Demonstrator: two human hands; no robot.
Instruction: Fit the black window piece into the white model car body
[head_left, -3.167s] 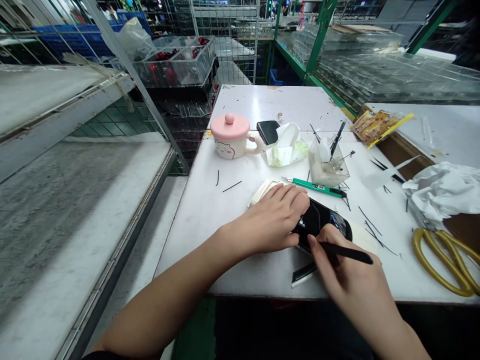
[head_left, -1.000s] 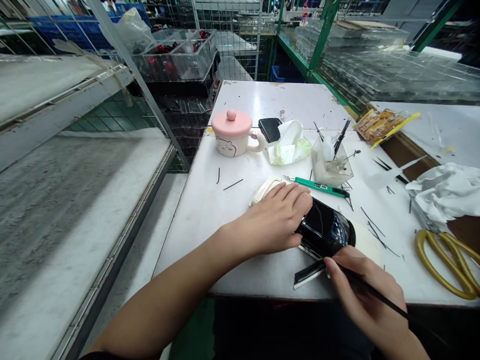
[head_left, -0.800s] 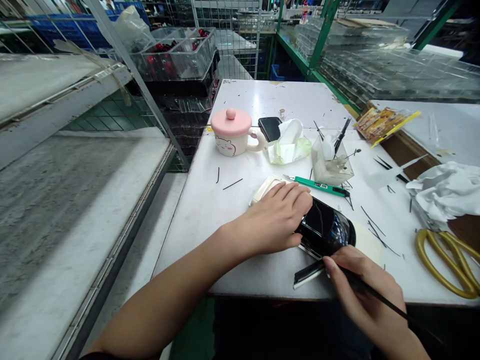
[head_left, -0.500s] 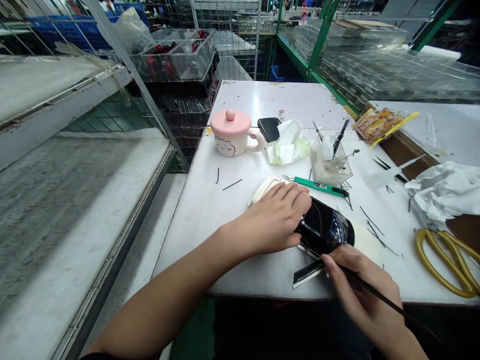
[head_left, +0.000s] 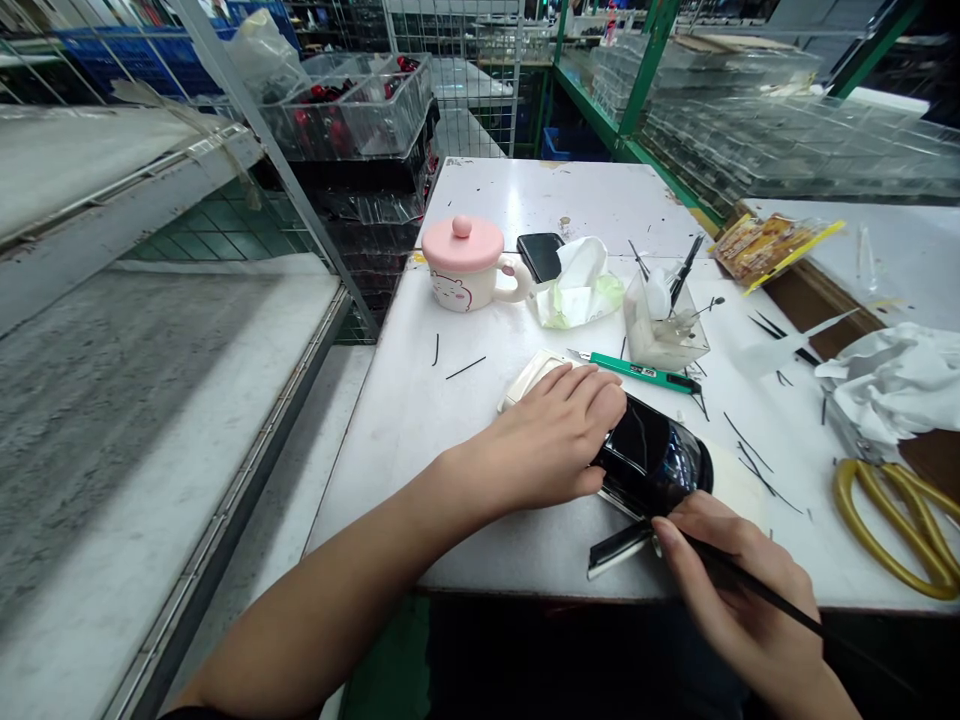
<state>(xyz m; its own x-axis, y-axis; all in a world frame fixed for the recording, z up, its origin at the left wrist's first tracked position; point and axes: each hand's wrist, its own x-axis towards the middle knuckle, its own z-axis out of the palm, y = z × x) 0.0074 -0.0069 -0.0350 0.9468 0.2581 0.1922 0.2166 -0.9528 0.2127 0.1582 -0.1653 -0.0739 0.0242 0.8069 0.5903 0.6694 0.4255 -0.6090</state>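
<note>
A glossy black model car (head_left: 656, 450) lies on the white table, with a pale block (head_left: 534, 375) showing at its far left end. My left hand (head_left: 555, 430) is laid over the car, its fingers bent across the top and its thumb at the near side. At the car's near right side, my right hand (head_left: 739, 580) pinches a long thin black strip (head_left: 780, 605), whose tail runs back past the wrist. A black-and-white flap (head_left: 619, 548) juts from the car's near side beside the right fingertips. The strip's tip is hidden by the fingers.
Behind the car lie a green craft knife (head_left: 637, 372) and a clear box (head_left: 664, 335) of small tools. A pink-lidded mug (head_left: 461, 265), a phone (head_left: 538, 257) and a tissue pack (head_left: 581, 290) stand farther back. Yellow-handled scissors (head_left: 896, 520) and black offcuts (head_left: 765, 475) lie right.
The view has shifted very slightly. My right hand has moved a little right and down with the strip; my left hand stays on the car.
</note>
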